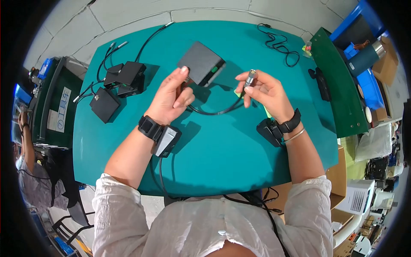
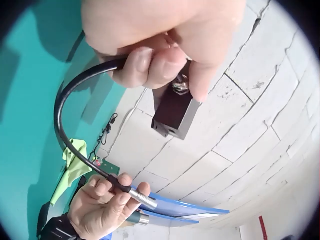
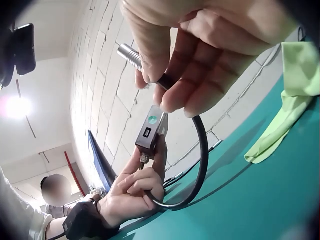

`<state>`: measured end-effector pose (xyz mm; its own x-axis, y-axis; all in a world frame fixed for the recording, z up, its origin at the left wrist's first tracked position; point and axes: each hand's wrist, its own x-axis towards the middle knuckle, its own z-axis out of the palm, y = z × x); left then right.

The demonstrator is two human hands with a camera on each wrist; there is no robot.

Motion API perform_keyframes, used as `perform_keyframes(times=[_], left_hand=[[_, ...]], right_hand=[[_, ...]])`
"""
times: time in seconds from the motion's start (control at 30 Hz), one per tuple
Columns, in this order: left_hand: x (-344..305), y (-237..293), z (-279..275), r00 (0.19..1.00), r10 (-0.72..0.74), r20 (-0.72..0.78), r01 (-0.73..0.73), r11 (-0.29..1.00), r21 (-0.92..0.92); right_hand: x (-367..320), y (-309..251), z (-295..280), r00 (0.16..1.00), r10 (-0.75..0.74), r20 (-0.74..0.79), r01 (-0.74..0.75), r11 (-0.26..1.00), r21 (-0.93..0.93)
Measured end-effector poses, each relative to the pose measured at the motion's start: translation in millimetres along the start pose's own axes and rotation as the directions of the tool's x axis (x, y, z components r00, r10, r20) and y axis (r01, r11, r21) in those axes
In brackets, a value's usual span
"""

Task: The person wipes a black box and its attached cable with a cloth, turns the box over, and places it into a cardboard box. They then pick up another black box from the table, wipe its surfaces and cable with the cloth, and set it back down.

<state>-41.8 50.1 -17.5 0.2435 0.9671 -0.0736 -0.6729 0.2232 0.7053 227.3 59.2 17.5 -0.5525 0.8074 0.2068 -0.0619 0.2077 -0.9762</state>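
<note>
My left hand (image 1: 171, 96) grips a flat black box (image 1: 200, 63) by its near corner, thumb on the top face, holding it over the table. A small port and a round green sticker show on the box's narrow side in the right wrist view. From a metal fitting (image 2: 180, 84) beside the left fingers, a black cable (image 1: 214, 113) loops across to my right hand (image 1: 267, 92). There the thumb and fingers pinch the cable's silver cylindrical connector (image 1: 251, 77), its end pointing away from me. A light green cloth (image 3: 287, 110) lies on the table beneath the right hand.
Several similar black boxes (image 1: 128, 73) with cables lie at the left of the green table (image 1: 222, 158). A coiled black cable (image 1: 278, 43) rests at the far right. A dark green panel (image 1: 338, 85) borders the right edge, with a bottle (image 1: 364, 60) and blue bins beyond.
</note>
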Motion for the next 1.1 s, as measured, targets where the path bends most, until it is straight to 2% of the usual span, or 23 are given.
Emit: perform_keyframes(times=[0.07, 0.1, 0.13, 0.2, 0.23, 0.27, 0.3, 0.33, 0.37, 0.4, 0.47, 0.53, 0.6, 0.63, 0.73, 0.8, 0.83, 0.87, 0.93, 1.0, 1.1], left_hand=[[0.5, 1.4, -3.4, 0.979, -0.118, 0.167, 0.107, 0.992, 0.073], [-2.6, 1.8, 5.4, 0.988, -0.124, 0.089, 0.114, 0.987, 0.113], [-5.4, 4.5, 10.7, 0.989, -0.120, 0.081, 0.111, 0.988, 0.110], [-8.3, 8.3, 17.8, 0.968, -0.235, 0.092, 0.214, 0.956, 0.200], [-6.3, 5.8, 11.3, 0.951, -0.266, 0.155, 0.235, 0.953, 0.189], [-5.8, 6.0, 11.6, 0.951, -0.267, 0.157, 0.237, 0.953, 0.189], [-6.9, 7.8, 15.5, 0.932, -0.331, 0.145, 0.295, 0.928, 0.227], [-8.5, 9.0, 19.0, 0.910, -0.395, 0.128, 0.353, 0.898, 0.263], [-10.2, 9.3, 22.7, 0.907, -0.401, 0.127, 0.359, 0.896, 0.262], [-11.7, 9.4, 26.7, 0.888, -0.441, 0.133, 0.379, 0.863, 0.333], [-12.3, 7.8, 27.5, 0.865, -0.482, 0.136, 0.396, 0.825, 0.404], [-11.4, 6.0, 27.1, 0.827, -0.541, 0.150, 0.436, 0.787, 0.436], [-11.2, 5.2, 30.3, 0.819, -0.549, 0.168, 0.444, 0.791, 0.421], [-10.5, 3.6, 30.6, 0.844, -0.501, 0.193, 0.407, 0.831, 0.379], [-6.1, 2.0, 26.7, 0.894, -0.394, 0.214, 0.312, 0.889, 0.335], [-3.9, 0.5, 22.5, 0.918, -0.335, 0.212, 0.253, 0.907, 0.337], [-2.9, -1.2, 20.7, 0.932, -0.307, 0.193, 0.229, 0.911, 0.342], [-2.6, -2.8, 19.6, 0.944, -0.281, 0.174, 0.208, 0.914, 0.348], [-1.7, -5.5, 19.2, 0.955, -0.265, 0.134, 0.210, 0.922, 0.326], [-1.6, -4.9, 21.3, 0.965, -0.245, 0.097, 0.205, 0.929, 0.307], [-2.1, -1.4, 24.9, 0.964, -0.256, 0.070, 0.212, 0.900, 0.381]], right_hand=[[-0.3, -5.0, 1.9, 0.999, 0.035, 0.040, -0.036, 0.999, 0.035], [-1.3, -8.0, 3.5, 0.992, 0.105, 0.072, -0.113, 0.987, 0.111], [-1.7, -8.9, 5.1, 0.979, 0.174, 0.109, -0.191, 0.964, 0.183], [-1.3, -7.4, 6.6, 0.981, 0.168, 0.092, -0.181, 0.973, 0.147], [-1.3, -11.1, 4.6, 0.961, 0.261, 0.094, -0.272, 0.953, 0.131], [-1.6, -13.0, 2.9, 0.932, 0.351, 0.091, -0.360, 0.925, 0.117], [-0.7, -10.1, 1.8, 0.931, 0.353, 0.088, -0.362, 0.925, 0.119], [1.2, -3.9, 1.3, 0.949, 0.317, -0.001, -0.317, 0.948, -0.018], [1.6, 1.5, 2.2, 0.960, 0.266, -0.083, -0.277, 0.948, -0.159], [0.9, 4.7, 4.7, 0.959, 0.269, -0.085, -0.280, 0.947, -0.156], [1.1, 10.4, 11.2, 0.997, 0.082, -0.007, -0.080, 0.957, -0.279], [1.3, 16.7, 13.5, 0.990, 0.139, 0.022, -0.130, 0.963, -0.238], [1.8, 18.5, 13.6, 0.972, 0.228, 0.061, -0.217, 0.965, -0.144], [2.9, 14.9, 13.0, 0.964, 0.264, 0.019, -0.264, 0.964, 0.020], [1.5, 1.6, -4.2, 0.942, 0.299, -0.151, -0.278, 0.949, 0.146], [1.3, -6.1, -12.4, 0.926, 0.263, -0.269, -0.178, 0.937, 0.302], [1.5, -4.8, -18.9, 0.936, 0.234, -0.264, -0.112, 0.906, 0.409], [2.6, -5.4, -20.8, 0.889, 0.280, -0.361, -0.073, 0.867, 0.493], [4.0, 6.3, -43.6, 0.847, 0.406, -0.344, -0.097, 0.754, 0.649], [4.7, 11.8, -47.2, 0.840, 0.409, -0.357, -0.062, 0.726, 0.685], [6.9, 16.3, -49.2, 0.840, 0.391, -0.377, 0.009, 0.684, 0.729]])
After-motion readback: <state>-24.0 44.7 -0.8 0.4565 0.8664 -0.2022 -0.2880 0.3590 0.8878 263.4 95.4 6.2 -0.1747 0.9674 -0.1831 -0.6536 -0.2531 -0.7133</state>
